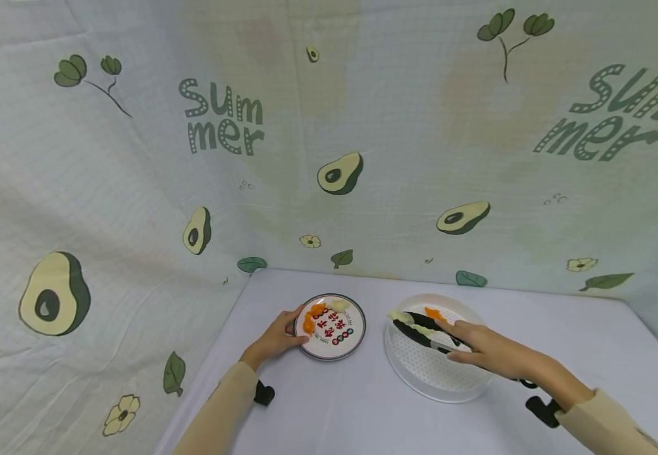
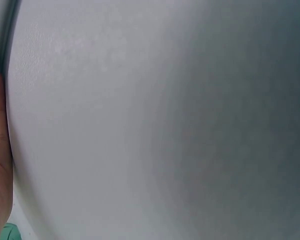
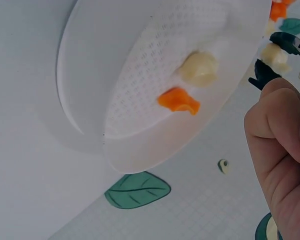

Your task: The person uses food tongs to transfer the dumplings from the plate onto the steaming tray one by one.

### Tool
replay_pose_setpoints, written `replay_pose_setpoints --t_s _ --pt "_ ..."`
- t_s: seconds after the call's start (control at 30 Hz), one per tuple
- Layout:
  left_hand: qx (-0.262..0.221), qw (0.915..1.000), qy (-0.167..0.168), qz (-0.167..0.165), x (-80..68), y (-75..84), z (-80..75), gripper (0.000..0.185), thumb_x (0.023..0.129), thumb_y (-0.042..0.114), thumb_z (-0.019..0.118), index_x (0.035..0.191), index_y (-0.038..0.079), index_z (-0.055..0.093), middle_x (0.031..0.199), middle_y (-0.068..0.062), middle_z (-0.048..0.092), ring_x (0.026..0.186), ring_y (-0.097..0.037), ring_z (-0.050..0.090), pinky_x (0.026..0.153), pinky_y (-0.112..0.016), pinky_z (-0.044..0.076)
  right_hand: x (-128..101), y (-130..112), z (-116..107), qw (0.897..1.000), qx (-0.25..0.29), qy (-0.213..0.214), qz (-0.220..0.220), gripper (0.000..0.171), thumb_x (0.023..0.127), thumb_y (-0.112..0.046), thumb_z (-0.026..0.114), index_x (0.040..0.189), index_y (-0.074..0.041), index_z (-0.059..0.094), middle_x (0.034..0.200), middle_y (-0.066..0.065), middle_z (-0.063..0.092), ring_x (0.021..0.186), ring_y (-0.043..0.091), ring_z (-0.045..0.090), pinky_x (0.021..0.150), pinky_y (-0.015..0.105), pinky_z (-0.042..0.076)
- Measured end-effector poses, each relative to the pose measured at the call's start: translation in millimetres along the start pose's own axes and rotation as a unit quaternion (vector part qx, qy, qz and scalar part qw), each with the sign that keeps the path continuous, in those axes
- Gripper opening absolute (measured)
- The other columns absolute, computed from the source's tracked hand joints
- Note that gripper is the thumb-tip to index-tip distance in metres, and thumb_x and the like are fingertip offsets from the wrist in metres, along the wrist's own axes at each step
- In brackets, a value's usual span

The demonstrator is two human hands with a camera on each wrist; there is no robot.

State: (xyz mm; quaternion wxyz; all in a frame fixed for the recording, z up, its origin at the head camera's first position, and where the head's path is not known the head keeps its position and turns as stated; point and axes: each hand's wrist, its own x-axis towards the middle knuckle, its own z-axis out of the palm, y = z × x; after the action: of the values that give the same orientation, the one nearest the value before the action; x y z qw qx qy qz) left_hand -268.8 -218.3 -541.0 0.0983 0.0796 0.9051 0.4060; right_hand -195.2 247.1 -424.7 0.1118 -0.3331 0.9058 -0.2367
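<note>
My left hand (image 1: 275,338) grips the left edge of a small round plate (image 1: 330,354) with a dark rim and red lettering. On the plate lie orange pieces (image 1: 313,316) and a pale one (image 1: 338,305). My right hand (image 1: 488,346) holds black-tipped tongs (image 1: 412,332) over a round white basket (image 1: 441,393) with a perforated bottom. Between the tong tips is a pale yellow, dumpling-like piece (image 3: 274,57). Inside the basket sit an orange piece (image 3: 178,101) and a pale piece (image 3: 200,69). The left wrist view shows mostly a blurred pale surface.
Plate and basket stand side by side on a white-covered table (image 1: 300,417). A cloth (image 1: 397,126) printed with avocados and leaves hangs behind the table and down its left side. Black wrist straps (image 1: 264,393) sit at both sleeves.
</note>
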Motion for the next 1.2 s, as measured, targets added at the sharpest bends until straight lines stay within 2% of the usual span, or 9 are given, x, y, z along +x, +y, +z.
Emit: replay_pose_setpoints --t_s 0.1,0.17,0.27,0.4,0.5,0.6,0.83,1.2 --pt "0.002 1.0000 0.000 -0.001 0.7 -0.5 -0.5 0.086 0.084 0.023 0.082 0.156 0.014 0.036 0.131 -0.012 0.048 0.095 -0.020 0.049 0.085 -0.038 0.043 -3 2 3 1.000 0.002 0.001 0.012 0.072 0.100 -0.046 0.056 0.150 0.004 0.039 0.121 0.015 0.059 0.109 0.027 0.057 0.088 0.047 0.049" --pt "0.002 1.0000 0.000 -0.001 0.4 -0.3 0.0 0.086 0.084 0.022 0.082 0.156 0.014 0.036 0.131 -0.012 0.048 0.095 -0.020 0.049 0.086 -0.038 0.044 -5 3 6 1.000 0.009 0.002 0.020 0.072 0.100 -0.047 0.057 0.149 0.003 0.041 0.135 0.028 0.052 0.123 0.044 0.051 0.094 0.060 0.043" --pt "-0.002 1.0000 0.001 -0.001 0.0 -0.7 0.6 0.085 0.084 0.022 0.082 0.156 0.014 0.036 0.131 -0.012 0.048 0.095 -0.020 0.049 0.086 -0.038 0.043 -7 6 11 1.000 0.018 0.000 0.025 0.071 0.099 -0.045 0.058 0.148 0.004 0.042 0.140 0.036 0.044 0.127 0.055 0.043 0.096 0.066 0.039" --pt "0.000 1.0000 0.001 -0.001 -0.4 -1.7 1.5 0.085 0.085 0.022 0.081 0.156 0.015 0.036 0.132 -0.012 0.048 0.095 -0.020 0.049 0.086 -0.037 0.043 -7 11 18 1.000 0.018 -0.005 0.020 0.069 0.100 -0.042 0.059 0.148 0.005 0.041 0.137 0.033 0.049 0.124 0.049 0.049 0.094 0.063 0.042" --pt "0.004 1.0000 0.000 -0.003 -0.7 -1.6 2.0 0.085 0.085 0.023 0.081 0.156 0.015 0.035 0.133 -0.012 0.047 0.096 -0.020 0.048 0.086 -0.037 0.044 -7 13 22 0.999 0.021 -0.013 0.026 0.070 0.099 -0.042 0.059 0.148 0.005 0.041 0.137 0.034 0.049 0.125 0.051 0.047 0.095 0.064 0.041" --pt "0.003 1.0000 0.000 -0.003 -0.9 -0.5 1.4 0.085 0.085 0.023 0.081 0.156 0.015 0.035 0.133 -0.013 0.047 0.096 -0.021 0.048 0.087 -0.038 0.044 -7 13 24 0.999 0.028 -0.019 0.042 0.071 0.098 -0.041 0.061 0.149 0.004 0.041 0.140 0.039 0.042 0.128 0.058 0.040 0.097 0.068 0.036" --pt "0.003 1.0000 0.000 -0.003 2.8 -4.6 0.9 0.086 0.085 0.025 0.081 0.157 0.017 0.034 0.133 -0.012 0.047 0.096 -0.020 0.048 0.088 -0.038 0.044 -6 16 26 0.999 -0.005 -0.024 0.034 0.070 0.096 -0.036 0.065 0.147 0.007 0.041 0.135 0.041 0.046 0.122 0.057 0.046 0.093 0.066 0.039" --pt "0.005 1.0000 -0.003 -0.007 3.3 -4.0 0.6 0.085 0.085 0.024 0.081 0.156 0.017 0.035 0.133 -0.011 0.048 0.097 -0.020 0.049 0.087 -0.037 0.044 -6 19 28 0.999 -0.004 -0.018 0.038 0.072 0.094 -0.035 0.069 0.147 0.007 0.041 0.135 0.043 0.043 0.123 0.059 0.044 0.093 0.067 0.039"
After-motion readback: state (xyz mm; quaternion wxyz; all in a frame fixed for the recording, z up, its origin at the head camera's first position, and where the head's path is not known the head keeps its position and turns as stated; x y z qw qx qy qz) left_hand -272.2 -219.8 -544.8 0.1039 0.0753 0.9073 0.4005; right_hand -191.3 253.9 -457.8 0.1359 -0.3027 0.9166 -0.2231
